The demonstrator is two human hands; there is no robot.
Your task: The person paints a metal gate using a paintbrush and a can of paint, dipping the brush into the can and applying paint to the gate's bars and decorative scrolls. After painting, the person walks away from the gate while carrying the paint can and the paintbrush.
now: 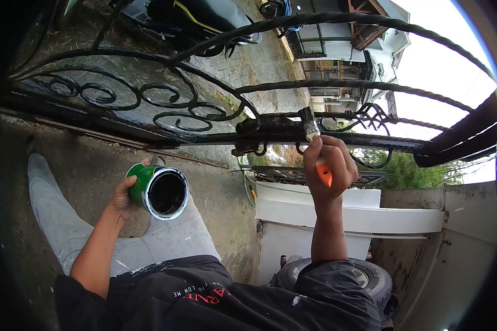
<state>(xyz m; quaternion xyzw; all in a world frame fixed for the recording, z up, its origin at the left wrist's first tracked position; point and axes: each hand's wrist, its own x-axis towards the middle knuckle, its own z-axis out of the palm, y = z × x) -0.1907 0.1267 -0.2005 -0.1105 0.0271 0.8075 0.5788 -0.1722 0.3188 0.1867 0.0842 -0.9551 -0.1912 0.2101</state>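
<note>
A green paint can [143,182] with dark paint inside and smears round its rim is held by my left hand [124,196], its mouth tilted toward the camera. My right hand [332,165] is closed round a paintbrush [325,175] with an orange handle end. The brush's dark bristles are at the latch area of a black wrought-iron gate [281,126]; whether they touch it is hard to tell. Scrolls and twisted bars of the gate look dark and glossy.
Beyond the gate stand a motorcycle [204,19] and paving. A white wall [315,212] is at the lower right, with a wheel [370,278] beside my right arm. A hose [250,190] lies on the concrete floor [226,220].
</note>
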